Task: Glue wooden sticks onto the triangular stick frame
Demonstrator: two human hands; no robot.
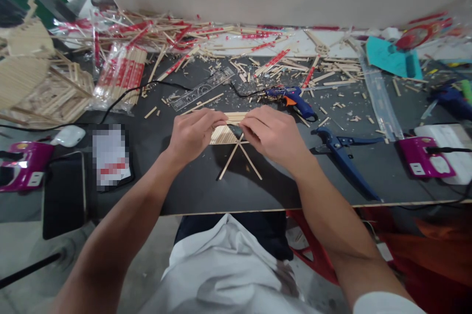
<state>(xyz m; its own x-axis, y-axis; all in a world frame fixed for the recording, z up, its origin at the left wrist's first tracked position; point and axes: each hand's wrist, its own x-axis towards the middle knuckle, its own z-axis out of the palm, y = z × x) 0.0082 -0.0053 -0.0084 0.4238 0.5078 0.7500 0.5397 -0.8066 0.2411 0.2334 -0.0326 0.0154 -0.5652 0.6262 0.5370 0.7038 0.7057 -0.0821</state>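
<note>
A frame of thin wooden sticks [223, 135] sits at the middle of the dark table, in front of me. Several of its spokes meet at one centre, and two bare spokes point toward me. Closely laid parallel sticks fill the part at the left and far side. My left hand [194, 133] is closed, with thumb and fingers pinching the far left edge of the frame. On the far right edge, the fingers of my right hand [276, 132] are also closed. Both hands partly cover the frame, and their fingertips are partly hidden.
Beyond my hands lie a blue glue gun [291, 97], a clear ruler [202, 88] and many stick scraps. Blue cutters [342, 156] lie at right. Bundled chopsticks [120, 75], a phone [111, 156], a dark tablet-like device [64, 193] and purple power strips [424, 156] are around.
</note>
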